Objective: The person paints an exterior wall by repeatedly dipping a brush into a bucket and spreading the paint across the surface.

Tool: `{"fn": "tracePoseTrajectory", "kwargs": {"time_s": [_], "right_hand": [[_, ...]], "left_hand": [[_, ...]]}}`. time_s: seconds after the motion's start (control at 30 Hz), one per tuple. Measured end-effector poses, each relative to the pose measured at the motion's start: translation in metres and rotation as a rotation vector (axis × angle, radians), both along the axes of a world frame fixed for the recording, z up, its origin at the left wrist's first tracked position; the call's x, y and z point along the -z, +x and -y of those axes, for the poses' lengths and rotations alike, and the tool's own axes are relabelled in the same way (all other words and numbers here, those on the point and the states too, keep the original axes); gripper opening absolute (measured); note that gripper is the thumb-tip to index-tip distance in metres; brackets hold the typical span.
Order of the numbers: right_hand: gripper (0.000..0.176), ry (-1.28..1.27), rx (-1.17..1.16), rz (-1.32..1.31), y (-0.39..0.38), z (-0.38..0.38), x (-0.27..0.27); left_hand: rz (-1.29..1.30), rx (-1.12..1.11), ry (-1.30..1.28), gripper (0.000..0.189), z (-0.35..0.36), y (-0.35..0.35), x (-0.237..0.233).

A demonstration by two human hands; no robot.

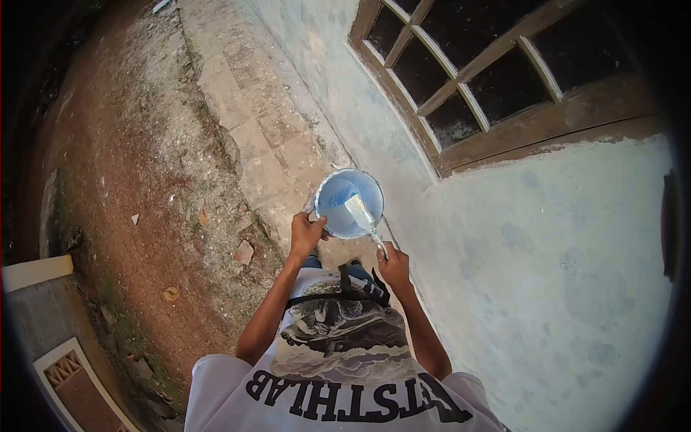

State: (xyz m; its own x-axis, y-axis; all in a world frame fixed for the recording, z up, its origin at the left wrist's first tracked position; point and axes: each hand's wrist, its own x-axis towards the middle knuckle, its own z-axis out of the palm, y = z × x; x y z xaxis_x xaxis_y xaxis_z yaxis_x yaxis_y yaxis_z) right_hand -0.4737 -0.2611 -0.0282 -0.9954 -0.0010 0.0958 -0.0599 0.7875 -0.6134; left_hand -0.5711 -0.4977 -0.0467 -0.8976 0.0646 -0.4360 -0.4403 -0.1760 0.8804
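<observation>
Left hand [307, 234] grips paint bucket [338, 216]; right hand [394, 266] dips brush [360, 211]

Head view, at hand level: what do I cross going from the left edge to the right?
Red dirt ground → paved strip → left hand gripping the bucket's rim → paint bucket → right hand holding the brush → pale blue wall.

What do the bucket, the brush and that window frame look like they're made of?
bucket: plastic or metal, hard to tell; thin greyish rim, inside coated in pale blue paint.
brush: flat pale bristles, wet with paint; handle material unclear.
window frame: wood, brown, weathered and matt.
</observation>
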Motion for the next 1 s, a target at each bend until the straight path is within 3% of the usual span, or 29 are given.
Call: {"fn": "tracePoseTrajectory", "kwargs": {"time_s": [0.43,0.53,0.6,0.73,0.8,0.83,0.9,1.0], "right_hand": [[0.017,-0.111,0.111,-0.075,-0.004,0.005,-0.015],[0.023,-0.274,0.188,0.046,-0.012,0.009,-0.039],[0.028,-0.83,0.381,0.335,-0.018,0.009,-0.045],[0.03,-1.071,0.445,0.315,-0.017,0.013,-0.05],[0.023,-0.274,0.233,0.022,-0.009,0.006,-0.029],[0.023,-0.273,0.23,0.022,-0.007,0.002,-0.021],[0.022,-0.035,0.034,0.052,-0.004,-0.005,-0.012],[0.026,0.049,-0.019,0.137,0.0,-0.009,-0.011]], "left_hand": [[0.031,0.044,0.01,0.032,-0.008,-0.001,0.001],[0.034,0.067,0.005,0.034,-0.009,-0.001,0.001],[0.024,0.081,0.012,0.035,-0.012,-0.001,0.001],[0.036,0.059,0.022,0.037,-0.014,0.0,0.002],[0.045,0.055,0.015,0.037,-0.014,-0.001,-0.001],[0.03,0.052,0.034,0.036,-0.014,-0.001,-0.005],[0.013,0.048,0.054,0.036,-0.014,-0.001,-0.004],[-0.001,0.048,0.037,0.035,-0.011,-0.001,0.005]]}}
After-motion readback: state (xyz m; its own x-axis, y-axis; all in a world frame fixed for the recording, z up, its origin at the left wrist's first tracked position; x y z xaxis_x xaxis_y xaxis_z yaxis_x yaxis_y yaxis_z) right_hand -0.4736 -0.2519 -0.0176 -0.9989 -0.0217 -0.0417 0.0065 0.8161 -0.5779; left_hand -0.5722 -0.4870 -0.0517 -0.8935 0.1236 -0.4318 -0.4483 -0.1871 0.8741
